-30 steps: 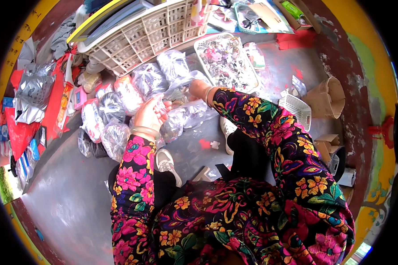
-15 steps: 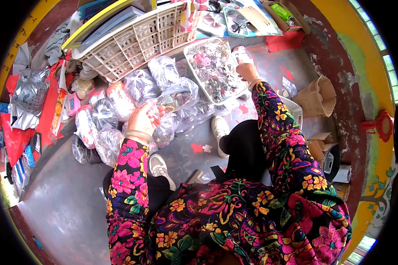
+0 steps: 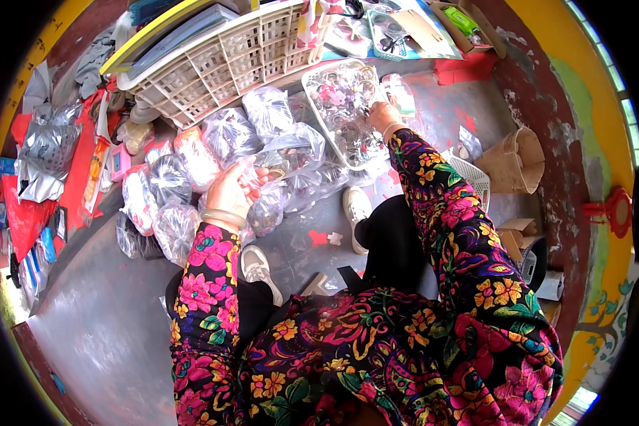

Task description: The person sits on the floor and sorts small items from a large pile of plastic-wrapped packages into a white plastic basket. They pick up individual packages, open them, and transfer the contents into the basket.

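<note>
My left hand (image 3: 232,190) is raised palm up over the clear plastic bags, its fingers curled in. Something clear and pinkish shows at its fingertips, too small to name. My right hand (image 3: 385,118) reaches over the right side of a white tray (image 3: 327,130), fingers bent down together among a heap of small shiny trinkets (image 3: 342,106). What those fingertips hold, if anything, is hidden. Several filled plastic bags (image 3: 229,135) lie left of the tray, and one loose clear bag (image 3: 295,148) sits against its left side. Just beyond my right hand is a small clear packet (image 3: 399,94).
A large cream lattice basket (image 3: 227,65) stands behind the bags. At right are a cardboard box (image 3: 515,162) and a white perforated basket (image 3: 476,176). Red sheeting with packets (image 3: 46,149) lies far left. My shoes (image 3: 257,268) are on the grey floor.
My right hand has moved left, from the tray's right edge beside the clear packet to over the trinkets. My left hand stays nearly in place. The view has shifted slightly.
</note>
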Demonstrator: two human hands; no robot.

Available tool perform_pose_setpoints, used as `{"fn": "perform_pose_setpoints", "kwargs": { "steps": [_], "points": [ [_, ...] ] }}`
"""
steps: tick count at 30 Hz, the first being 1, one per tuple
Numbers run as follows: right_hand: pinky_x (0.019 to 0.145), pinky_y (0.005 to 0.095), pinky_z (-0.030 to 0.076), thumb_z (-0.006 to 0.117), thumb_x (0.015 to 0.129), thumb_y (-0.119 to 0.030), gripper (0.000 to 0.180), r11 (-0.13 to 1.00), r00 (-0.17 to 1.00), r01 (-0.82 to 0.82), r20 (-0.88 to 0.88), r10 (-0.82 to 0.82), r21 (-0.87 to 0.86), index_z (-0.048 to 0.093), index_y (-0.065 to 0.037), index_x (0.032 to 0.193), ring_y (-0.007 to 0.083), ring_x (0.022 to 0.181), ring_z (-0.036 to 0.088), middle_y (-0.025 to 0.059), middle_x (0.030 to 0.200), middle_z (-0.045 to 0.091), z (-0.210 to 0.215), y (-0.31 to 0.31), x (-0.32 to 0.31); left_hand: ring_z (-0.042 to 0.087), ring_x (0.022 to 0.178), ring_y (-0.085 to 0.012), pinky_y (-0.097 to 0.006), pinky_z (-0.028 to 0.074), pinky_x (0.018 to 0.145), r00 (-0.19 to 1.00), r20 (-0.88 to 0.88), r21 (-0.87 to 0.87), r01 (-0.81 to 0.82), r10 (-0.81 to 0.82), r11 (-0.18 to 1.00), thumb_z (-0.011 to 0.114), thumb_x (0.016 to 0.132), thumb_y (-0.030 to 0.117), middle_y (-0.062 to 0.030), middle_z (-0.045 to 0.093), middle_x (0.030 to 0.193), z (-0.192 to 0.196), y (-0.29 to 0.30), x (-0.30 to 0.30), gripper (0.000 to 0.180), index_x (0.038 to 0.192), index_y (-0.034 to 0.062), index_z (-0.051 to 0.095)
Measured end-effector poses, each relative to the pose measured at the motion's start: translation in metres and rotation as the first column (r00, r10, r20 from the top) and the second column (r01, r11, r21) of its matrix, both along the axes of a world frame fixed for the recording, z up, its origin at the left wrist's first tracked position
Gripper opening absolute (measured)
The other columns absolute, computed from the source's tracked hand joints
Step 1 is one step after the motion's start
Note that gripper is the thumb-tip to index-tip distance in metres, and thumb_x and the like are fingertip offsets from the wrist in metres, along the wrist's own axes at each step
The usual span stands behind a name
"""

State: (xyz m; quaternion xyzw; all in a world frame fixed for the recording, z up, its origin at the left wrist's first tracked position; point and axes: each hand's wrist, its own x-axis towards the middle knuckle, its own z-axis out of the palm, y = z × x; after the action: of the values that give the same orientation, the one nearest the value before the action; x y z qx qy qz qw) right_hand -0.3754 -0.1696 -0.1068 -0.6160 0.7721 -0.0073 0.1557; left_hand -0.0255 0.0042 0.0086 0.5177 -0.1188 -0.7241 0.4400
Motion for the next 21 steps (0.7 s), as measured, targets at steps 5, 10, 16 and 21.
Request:
{"fn": "perform_pose_setpoints", "kwargs": {
  "steps": [5,10,16,21],
  "points": [
    [0.092,0.0333,0.028,0.061,0.064,-0.024,0.033,0.978,0.994,-0.109,-0.009,0.109,-0.178,0.059,-0.012,0.094,0.0280,0.108,0.042,0.0159,0.096,0.058,0.008,0.008,0.023,0.057,0.069,-0.0160,-0.024,0.040,0.056,1.000,0.025,0.014,-0.016,0.015,1.000,0.058,0.078,0.025,-0.0080,0.059,0.077,-0.001,0.006,0.008,0.026,0.096,0.0074,0.057],
    [0.093,0.0373,0.023,0.057,0.066,-0.027,0.037,0.988,0.985,-0.132,-0.125,0.121,-0.082,0.057,-0.014,0.101,0.0305,0.107,0.040,0.0152,0.102,0.055,0.009,0.002,0.022,0.057,0.070,-0.0159,-0.024,0.040,0.056,1.000,-0.008,-0.007,0.005,-0.005,1.000,0.056,0.079,0.026,-0.0085,0.059,0.078,-0.006,0.004,0.007,0.025,0.097,0.0073,0.056],
    [0.080,0.0346,0.038,0.055,0.064,-0.020,0.015,0.943,0.961,-0.251,-0.174,0.215,-0.220,0.063,-0.012,0.074,0.0274,0.084,0.055,0.0126,0.078,0.061,0.009,-0.002,0.012,0.057,0.071,-0.0159,-0.024,0.040,0.056,1.000,0.009,0.007,0.008,-0.008,1.000,0.054,0.081,0.026,-0.0089,0.059,0.079,-0.004,0.004,0.005,0.025,0.097,0.0071,0.056],
    [0.064,0.0388,0.045,0.052,0.068,-0.013,0.011,0.910,0.990,-0.142,-0.061,0.128,-0.390,0.060,-0.010,0.073,0.0318,0.067,0.058,0.0147,0.071,0.059,0.028,0.002,0.010,0.057,0.070,-0.0154,-0.024,0.040,0.056,1.000,-0.003,-0.012,0.011,-0.011,1.000,0.054,0.081,0.026,-0.0084,0.060,0.078,-0.007,0.006,0.007,0.024,0.095,0.0075,0.056]
  ]
}}
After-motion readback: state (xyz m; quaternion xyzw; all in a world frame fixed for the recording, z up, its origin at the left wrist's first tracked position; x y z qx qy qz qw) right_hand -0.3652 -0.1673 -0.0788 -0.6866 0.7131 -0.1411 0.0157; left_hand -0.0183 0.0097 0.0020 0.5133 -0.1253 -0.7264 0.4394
